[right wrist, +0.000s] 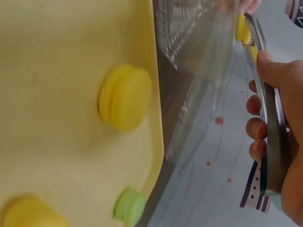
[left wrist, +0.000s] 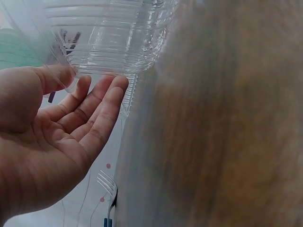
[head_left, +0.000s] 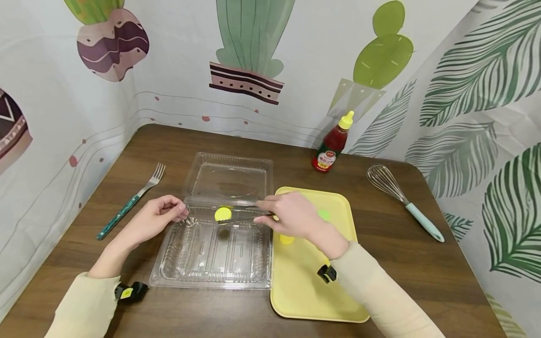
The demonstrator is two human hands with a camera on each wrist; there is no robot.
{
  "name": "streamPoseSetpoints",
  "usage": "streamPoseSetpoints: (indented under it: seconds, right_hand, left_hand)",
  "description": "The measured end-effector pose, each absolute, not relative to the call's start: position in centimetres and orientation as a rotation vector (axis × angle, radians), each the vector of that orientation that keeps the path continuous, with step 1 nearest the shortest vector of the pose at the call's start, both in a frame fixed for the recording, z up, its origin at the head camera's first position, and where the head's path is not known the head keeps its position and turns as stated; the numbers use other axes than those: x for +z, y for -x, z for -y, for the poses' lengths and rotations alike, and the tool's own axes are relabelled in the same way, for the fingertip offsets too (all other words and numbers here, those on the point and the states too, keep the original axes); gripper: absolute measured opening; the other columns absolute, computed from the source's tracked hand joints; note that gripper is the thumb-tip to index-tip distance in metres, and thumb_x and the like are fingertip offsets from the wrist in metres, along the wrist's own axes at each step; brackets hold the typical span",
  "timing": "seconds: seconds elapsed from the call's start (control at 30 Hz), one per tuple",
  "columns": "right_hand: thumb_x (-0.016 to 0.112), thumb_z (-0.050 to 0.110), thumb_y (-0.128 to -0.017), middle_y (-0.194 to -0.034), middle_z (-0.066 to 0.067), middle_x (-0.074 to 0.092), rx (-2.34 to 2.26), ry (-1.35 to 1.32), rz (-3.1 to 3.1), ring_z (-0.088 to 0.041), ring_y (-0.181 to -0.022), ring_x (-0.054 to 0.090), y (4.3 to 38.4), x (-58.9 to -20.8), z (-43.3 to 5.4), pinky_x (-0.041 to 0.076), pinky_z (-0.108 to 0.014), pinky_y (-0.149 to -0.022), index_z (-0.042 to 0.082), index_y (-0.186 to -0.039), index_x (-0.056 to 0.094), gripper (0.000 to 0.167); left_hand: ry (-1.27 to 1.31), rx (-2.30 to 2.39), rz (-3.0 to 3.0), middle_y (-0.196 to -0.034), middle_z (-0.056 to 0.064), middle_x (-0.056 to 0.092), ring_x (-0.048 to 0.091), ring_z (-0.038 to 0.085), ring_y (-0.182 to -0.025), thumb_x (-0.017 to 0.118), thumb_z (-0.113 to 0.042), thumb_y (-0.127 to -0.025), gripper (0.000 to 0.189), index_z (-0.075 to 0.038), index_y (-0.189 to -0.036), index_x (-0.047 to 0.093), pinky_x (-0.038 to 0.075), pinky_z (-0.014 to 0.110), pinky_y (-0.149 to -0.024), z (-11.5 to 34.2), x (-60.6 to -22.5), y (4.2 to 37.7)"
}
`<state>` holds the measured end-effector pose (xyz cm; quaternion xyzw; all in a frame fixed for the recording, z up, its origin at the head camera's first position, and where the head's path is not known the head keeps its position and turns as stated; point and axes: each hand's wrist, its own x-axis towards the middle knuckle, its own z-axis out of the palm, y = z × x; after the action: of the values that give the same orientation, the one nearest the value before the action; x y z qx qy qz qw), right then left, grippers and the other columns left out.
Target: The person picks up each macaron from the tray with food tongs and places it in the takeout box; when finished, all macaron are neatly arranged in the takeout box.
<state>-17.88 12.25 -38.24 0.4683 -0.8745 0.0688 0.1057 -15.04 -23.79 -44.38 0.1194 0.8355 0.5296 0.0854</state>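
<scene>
1. Cactus- and leaf-printed cloth [head_left: 177, 56] hangs behind a dark wooden table [head_left: 203, 314].
2. One yellow macaron [head_left: 223, 214] sits between the toothed tips of metal tongs [right wrist: 272, 161], apparently raised above the clear container [head_left: 211, 284]; the tongs probably spare it from being touched by fingers.
3. Holding those tongs, the right hand [head_left: 291, 215] has its fingers wrapped along the arms, squeezed narrow, presumably to maintain pressure on the macaron.
4. At the container's left edge, near the fold, the left hand [head_left: 154, 218] pinches the plastic between thumb and fingertips, likely because such light stuff slides easily. Its lid [head_left: 228, 158] lies folded back, leaving the base uncovered.
5. Just beside, a yellow tray [head_left: 313, 300] bears two more yellow macarons [right wrist: 128, 97] and a green macaron [right wrist: 129, 207], conveniently under the right arm.
6. Farther out, untouched, are a fork [head_left: 136, 197] leftward, a ketchup bottle [head_left: 327, 148] behind, and a whisk [head_left: 407, 204] rightward.
</scene>
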Motion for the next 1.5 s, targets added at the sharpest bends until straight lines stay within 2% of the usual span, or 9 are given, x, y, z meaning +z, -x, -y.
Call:
streamPoseSetpoints:
  seconds: [0.07, 0.17, 0.3, 0.4, 0.73, 1.0, 1.27, 1.5]
  right_hand:
    - [0.066, 0.044, -0.096, -0.077, 0.009, 0.063, 0.202, -1.401, 2.57, -0.004, -0.056, 0.054, 17.8, -38.6, -11.7, 0.046, -0.027, -0.051, 0.014, -0.113, 0.075, 0.036]
    - [0.065, 0.044, -0.096, -0.084, 0.009, 0.068, 0.196, -1.424, 2.565, -0.004, -0.059, 0.059, 17.8, -39.0, -10.8, 0.05, -0.028, -0.053, 0.014, -0.114, 0.075, 0.036]
    - [0.064, 0.044, -0.096, -0.105, 0.004, 0.074, 0.189, -1.448, 2.573, -0.008, -0.076, 0.07, 17.7, -39.5, -9.9, 0.056, -0.031, -0.062, 0.013, -0.115, 0.074, 0.038]
    - [0.063, 0.045, -0.097, -0.108, 0.003, 0.074, 0.184, -1.464, 2.591, -0.011, -0.085, 0.072, 17.6, -39.9, -9.3, 0.057, -0.031, -0.066, 0.013, -0.117, 0.073, 0.039]
    - [0.062, 0.044, -0.098, -0.097, 0.006, 0.072, 0.168, -1.498, 2.587, -0.011, -0.079, 0.07, 17.1, -41.1, -7.7, 0.054, -0.03, -0.058, 0.014, -0.113, 0.073, 0.035]
    - [0.061, 0.045, -0.098, -0.081, 0.008, 0.065, 0.137, -1.496, 2.588, -0.007, -0.061, 0.058, 16.8, -41.9, -7.1, 0.042, -0.026, -0.045, 0.017, -0.099, 0.071, 0.03]
    - [0.061, 0.046, -0.098, -0.08, 0.009, 0.064, 0.091, -1.472, 2.603, -0.006, -0.06, 0.057, 16.8, -41.9, -6.8, 0.04, -0.026, -0.043, 0.018, -0.099, 0.071, 0.029]
    - [0.062, 0.049, -0.096, -0.088, 0.008, 0.069, 0.079, -1.457, 2.639, -0.008, -0.065, 0.063, 16.7, -41.8, -6.6, 0.045, -0.027, -0.047, 0.017, -0.108, 0.073, 0.035]
  left_hand:
    - [-0.357, 1.58, -2.489, -0.1, 0.018, 0.07, 0.07, 0.018, -0.09, 0.055, -0.012, -0.104, 0.021, 0.008, -0.108, 0.061, 0.056, 0.023, -0.077, 23.8, -44.4, 15.1]
    - [-0.366, 1.584, -2.487, -0.099, 0.018, 0.07, 0.07, 0.019, -0.09, 0.054, -0.012, -0.104, 0.021, 0.008, -0.108, 0.06, 0.056, 0.024, -0.077, 23.7, -44.5, 15.2]
    - [-0.374, 1.585, -2.486, -0.099, 0.018, 0.07, 0.07, 0.019, -0.089, 0.054, -0.011, -0.104, 0.02, 0.009, -0.107, 0.06, 0.057, 0.024, -0.077, 23.6, -44.6, 15.4]
    - [-0.377, 1.586, -2.487, -0.099, 0.019, 0.07, 0.07, 0.019, -0.089, 0.054, -0.01, -0.104, 0.02, 0.009, -0.107, 0.06, 0.057, 0.024, -0.077, 23.7, -44.6, 15.4]
    - [-0.351, 1.576, -2.488, -0.1, 0.02, 0.07, 0.07, 0.031, -0.092, 0.055, -0.012, -0.104, 0.021, 0.008, -0.107, 0.06, 0.056, 0.024, -0.076, 23.4, -44.3, 15.0]
    - [-0.359, 1.568, -2.503, -0.098, 0.017, 0.071, 0.07, 0.026, -0.09, 0.055, -0.011, -0.103, 0.019, 0.008, -0.107, 0.061, 0.056, 0.024, -0.076, 23.4, -44.4, 15.0]
    - [-0.375, 1.588, -2.504, -0.098, 0.017, 0.071, 0.07, 0.023, -0.088, 0.054, -0.01, -0.104, 0.019, 0.008, -0.107, 0.061, 0.056, 0.024, -0.075, 23.4, -44.1, 15.0]
    - [-0.37, 1.562, -2.51, -0.098, 0.016, 0.07, 0.069, 0.021, -0.088, 0.055, -0.013, -0.104, 0.021, 0.007, -0.107, 0.061, 0.056, 0.023, -0.077, 23.5, -44.2, 14.9]
